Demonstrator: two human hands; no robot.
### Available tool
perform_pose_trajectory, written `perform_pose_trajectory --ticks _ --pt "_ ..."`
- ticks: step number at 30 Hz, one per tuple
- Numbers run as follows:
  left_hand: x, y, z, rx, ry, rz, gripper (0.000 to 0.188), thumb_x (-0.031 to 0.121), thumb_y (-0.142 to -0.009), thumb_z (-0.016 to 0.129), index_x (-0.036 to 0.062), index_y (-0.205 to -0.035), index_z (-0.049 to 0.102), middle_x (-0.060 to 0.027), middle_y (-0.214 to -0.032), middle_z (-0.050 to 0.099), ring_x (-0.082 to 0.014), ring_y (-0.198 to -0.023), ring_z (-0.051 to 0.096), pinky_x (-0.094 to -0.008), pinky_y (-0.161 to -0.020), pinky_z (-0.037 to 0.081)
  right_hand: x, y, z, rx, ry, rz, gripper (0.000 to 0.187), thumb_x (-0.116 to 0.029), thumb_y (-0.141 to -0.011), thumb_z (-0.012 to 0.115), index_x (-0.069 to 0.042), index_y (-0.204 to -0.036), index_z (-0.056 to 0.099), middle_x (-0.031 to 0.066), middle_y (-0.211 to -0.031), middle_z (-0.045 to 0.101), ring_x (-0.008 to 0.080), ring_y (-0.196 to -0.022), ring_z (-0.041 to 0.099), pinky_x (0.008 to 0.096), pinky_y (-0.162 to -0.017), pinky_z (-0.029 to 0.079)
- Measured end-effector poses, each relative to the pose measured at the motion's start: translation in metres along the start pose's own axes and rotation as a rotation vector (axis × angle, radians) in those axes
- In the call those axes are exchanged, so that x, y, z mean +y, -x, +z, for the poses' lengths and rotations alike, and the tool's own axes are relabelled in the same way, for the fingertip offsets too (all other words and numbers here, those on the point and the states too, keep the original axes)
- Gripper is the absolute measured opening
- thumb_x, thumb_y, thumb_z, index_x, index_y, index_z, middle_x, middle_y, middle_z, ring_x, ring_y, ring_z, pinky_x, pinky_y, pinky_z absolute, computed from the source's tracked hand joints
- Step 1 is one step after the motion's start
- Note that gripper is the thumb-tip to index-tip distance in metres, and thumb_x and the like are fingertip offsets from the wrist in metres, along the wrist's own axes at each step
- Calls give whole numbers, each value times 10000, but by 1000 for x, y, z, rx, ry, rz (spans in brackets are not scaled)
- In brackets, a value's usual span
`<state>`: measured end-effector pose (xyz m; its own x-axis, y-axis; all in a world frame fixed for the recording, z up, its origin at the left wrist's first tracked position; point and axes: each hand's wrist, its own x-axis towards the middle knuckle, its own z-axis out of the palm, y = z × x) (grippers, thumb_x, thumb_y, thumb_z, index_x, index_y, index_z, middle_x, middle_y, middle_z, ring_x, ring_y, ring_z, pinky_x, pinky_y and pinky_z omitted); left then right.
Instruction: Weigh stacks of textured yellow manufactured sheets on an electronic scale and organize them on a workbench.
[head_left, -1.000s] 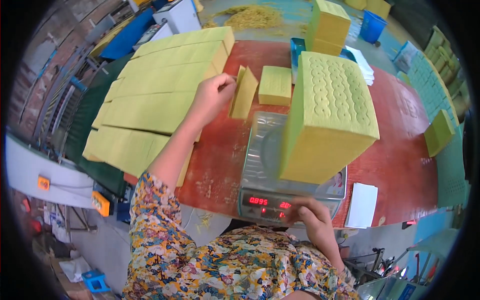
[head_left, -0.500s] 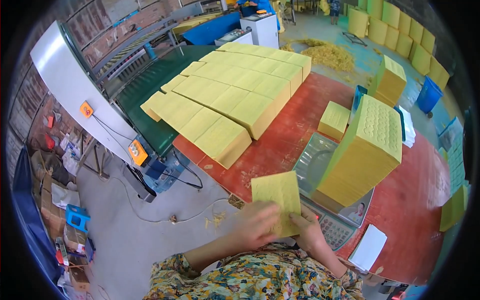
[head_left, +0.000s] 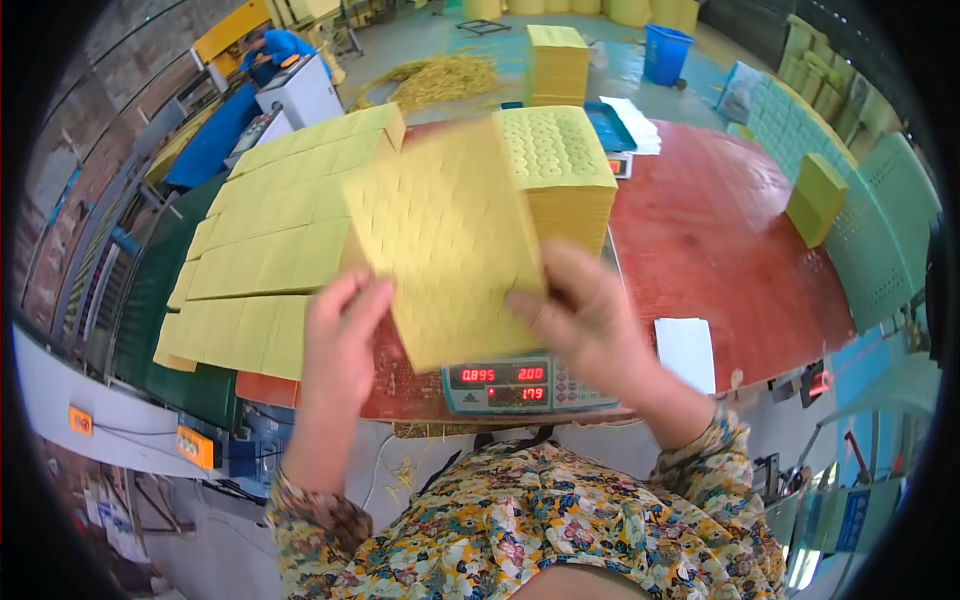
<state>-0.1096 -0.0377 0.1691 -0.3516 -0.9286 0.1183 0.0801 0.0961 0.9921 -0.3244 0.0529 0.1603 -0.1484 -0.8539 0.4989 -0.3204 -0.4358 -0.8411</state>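
Observation:
A yellow paper sheet (head_left: 450, 250) with rows of small punched marks is held up before me, tilted and slightly blurred. Whether it is one sheet or a thin bundle I cannot tell. My left hand (head_left: 343, 345) pinches its left edge between thumb and fingers. On its right edge my right hand (head_left: 590, 315) grips with the thumb in front. Behind the sheet a tall stack of yellow paper (head_left: 562, 160) stands on a digital scale (head_left: 505, 392), whose red display is lit. The sheet hides most of the scale's pan.
Long rows of yellow paper blocks (head_left: 265, 230) lie at the left on the red table (head_left: 690, 240). White sheets (head_left: 685, 352) rest near the front edge. Farther back stands another yellow stack (head_left: 556, 70) by a blue tray (head_left: 606, 128). A person in blue (head_left: 283, 45) works far left.
The view has swung right. The yellow sheet has risen from low by my body to above the scale, and my left hand, blurred over it before, now grips its left edge.

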Motion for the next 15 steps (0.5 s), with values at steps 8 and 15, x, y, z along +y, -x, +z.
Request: perform_pose_trajectory --ticks 8,15 --pt "60 -164 53 -386 -156 91 196 268 -904 646 97 -814 615 14 -690 608 -74 -574 562 -222 -494 405 -10 -109 -77 292 61 103 493 -102 -833 699 -8 -1294 550 136 -959 662 140 -802 632 269 -577 497" --pt "31 -188 64 -501 -324 -36 214 275 -861 658 93 -761 606 -40 -665 614 -143 -553 578 -263 -491 416 30 -105 -89 282 279 235 494 -156 -817 687 -31 -1281 572 168 -1054 652 188 -857 649 319 -678 538"
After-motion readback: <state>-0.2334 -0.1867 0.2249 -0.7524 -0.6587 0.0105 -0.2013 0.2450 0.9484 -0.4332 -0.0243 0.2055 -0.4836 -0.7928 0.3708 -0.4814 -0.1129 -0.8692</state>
